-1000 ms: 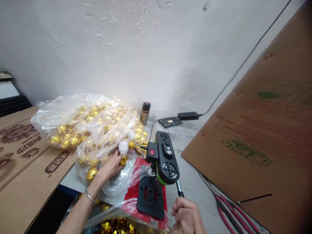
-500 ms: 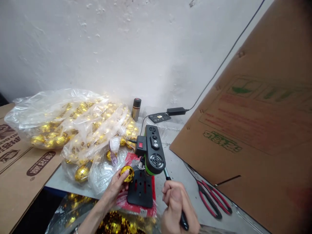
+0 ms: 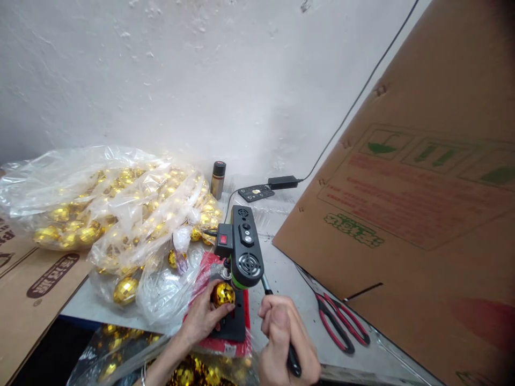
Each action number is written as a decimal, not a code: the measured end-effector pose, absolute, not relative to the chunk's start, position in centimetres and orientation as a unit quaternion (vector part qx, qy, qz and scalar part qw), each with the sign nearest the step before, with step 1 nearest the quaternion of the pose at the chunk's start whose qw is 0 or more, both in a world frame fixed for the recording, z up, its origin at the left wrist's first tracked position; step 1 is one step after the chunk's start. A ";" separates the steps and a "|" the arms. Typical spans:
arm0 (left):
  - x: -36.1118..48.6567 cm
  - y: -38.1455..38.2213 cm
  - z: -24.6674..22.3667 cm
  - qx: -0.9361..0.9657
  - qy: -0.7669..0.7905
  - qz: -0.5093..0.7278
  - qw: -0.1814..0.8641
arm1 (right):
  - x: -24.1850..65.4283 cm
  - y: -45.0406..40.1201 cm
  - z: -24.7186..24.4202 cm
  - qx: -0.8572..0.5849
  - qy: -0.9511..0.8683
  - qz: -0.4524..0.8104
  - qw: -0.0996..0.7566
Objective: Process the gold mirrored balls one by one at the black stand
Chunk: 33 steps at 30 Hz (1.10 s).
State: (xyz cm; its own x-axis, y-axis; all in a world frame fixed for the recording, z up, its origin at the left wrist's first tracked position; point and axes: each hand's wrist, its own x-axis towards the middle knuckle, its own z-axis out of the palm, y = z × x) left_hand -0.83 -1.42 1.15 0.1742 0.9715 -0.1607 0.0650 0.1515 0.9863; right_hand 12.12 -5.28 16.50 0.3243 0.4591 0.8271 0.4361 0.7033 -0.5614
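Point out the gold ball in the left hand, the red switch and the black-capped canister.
Gold ball (image 3: 224,294): head view, middle of its faceted surface.
Red switch (image 3: 223,239): head view, middle of its red face.
Black-capped canister (image 3: 218,183): head view, its body just below the cap.

The gold ball (image 3: 224,292) at lower centre is glossy, with mirror-bright facets. Just above it, the black housing (image 3: 246,246) looks like matt plastic; the lever rod (image 3: 265,283) is smooth, shiny metal, its black handle (image 3: 295,362) glossy. At left, the bag (image 3: 52,174) is thin, crinkled clear plastic. The wall (image 3: 181,80) looks matt and pitted, the box (image 3: 362,268) at right matt cardboard.
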 end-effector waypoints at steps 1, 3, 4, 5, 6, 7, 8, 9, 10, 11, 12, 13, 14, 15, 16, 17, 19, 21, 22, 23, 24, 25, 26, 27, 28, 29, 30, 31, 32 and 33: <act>-0.9 -1.5 1.3 0.539 0.507 0.384 0.553 | 12.1 -5.3 16.5 -0.385 -0.580 0.008 0.718; -1.0 -1.5 1.7 0.592 0.520 0.361 0.498 | 12.1 -5.3 16.4 -0.386 -0.577 0.009 0.719; -1.1 -1.5 1.7 0.617 0.527 0.356 0.463 | 12.1 -5.3 16.4 -0.387 -0.576 0.009 0.720; -1.2 -1.4 1.7 0.639 0.534 0.349 0.429 | 12.1 -5.4 16.4 -0.386 -0.578 0.009 0.719; -1.2 -1.4 1.6 0.658 0.540 0.340 0.400 | 12.1 -5.4 16.3 -0.385 -0.580 0.008 0.718; -1.3 -1.4 1.5 0.673 0.543 0.332 0.377 | 12.1 -5.4 16.2 -0.382 -0.582 0.005 0.717; -1.3 -1.3 1.3 0.685 0.545 0.327 0.357 | 12.2 -5.4 16.0 -0.379 -0.586 0.001 0.716; -1.2 -1.2 1.1 0.695 0.543 0.328 0.339 | 12.2 -5.5 15.8 -0.375 -0.590 -0.005 0.715; -1.1 -1.2 0.9 0.704 0.539 0.333 0.321 | 12.2 -5.5 15.5 -0.375 -0.592 -0.010 0.713; -1.0 -1.1 0.8 0.711 0.534 0.341 0.305 | 12.1 -5.6 15.1 -0.378 -0.592 -0.013 0.712; -0.9 -1.0 0.7 0.717 0.529 0.348 0.292 | 12.1 -5.6 14.7 -0.383 -0.588 -0.015 0.712; -0.8 -1.0 0.6 0.720 0.526 0.353 0.284 | 12.0 -5.6 14.2 -0.385 -0.584 -0.018 0.714; -0.7 -1.0 0.5 0.722 0.524 0.356 0.280 | 12.0 -5.6 13.7 -0.389 -0.576 -0.025 0.719; -0.7 -0.9 0.5 0.722 0.523 0.358 0.278 | 11.9 -5.6 13.2 -0.393 -0.569 -0.034 0.721; -0.6 -0.9 0.4 0.722 0.522 0.360 0.276 | 11.9 -5.6 12.7 -0.394 -0.570 -0.044 0.720; -0.5 -1.0 0.4 0.721 0.523 0.362 0.275 | 12.0 -5.6 12.2 -0.393 -0.575 -0.057 0.716; -0.5 -1.0 0.3 0.718 0.527 0.363 0.273 | 12.2 -5.5 11.5 -0.394 -0.591 -0.072 0.700; -0.5 -1.1 0.2 0.716 0.530 0.364 0.273 | 12.3 -5.5 11.0 -0.395 -0.597 -0.079 0.694; -0.5 -1.1 0.2 0.715 0.530 0.364 0.274 | 12.4 -5.5 10.9 -0.398 -0.592 -0.080 0.697; -0.5 -1.1 0.2 0.714 0.530 0.365 0.277 | 12.4 -5.5 10.9 -0.402 -0.586 -0.081 0.699; -0.5 -1.1 0.2 0.714 0.529 0.365 0.279 | 12.4 -5.5 10.9 -0.401 -0.587 -0.082 0.698; -0.5 -1.1 0.2 0.714 0.527 0.366 0.281 | 12.4 -5.5 10.9 -0.402 -0.588 -0.084 0.697; -0.4 -1.1 0.2 0.714 0.526 0.366 0.282 | 12.3 -5.5 10.9 -0.401 -0.590 -0.085 0.695; -0.4 -1.1 0.2 0.714 0.526 0.367 0.282 | 12.2 -5.5 10.9 -0.403 -0.591 -0.086 0.694; -0.4 -1.1 0.2 0.714 0.526 0.367 0.282 | 12.1 -5.5 10.9 -0.404 -0.587 -0.086 0.696; -0.3 -1.0 0.2 0.714 0.526 0.366 0.282 | 12.0 -5.4 10.8 -0.406 -0.581 -0.085 0.700; -0.3 -1.0 0.2 0.713 0.527 0.366 0.282 | 12.0 -5.4 10.8 -0.406 -0.574 -0.084 0.706; -0.3 -1.0 0.1 0.713 0.528 0.366 0.281 | 11.9 -5.4 10.7 -0.407 -0.569 -0.081 0.710; -0.3 -1.0 0.0 0.712 0.528 0.367 0.281 | 11.8 -5.3 10.6 -0.405 -0.568 -0.081 0.712; -0.3 -1.0 -0.1 0.712 0.529 0.368 0.280 | 11.8 -5.2 10.4 -0.405 -0.566 -0.079 0.714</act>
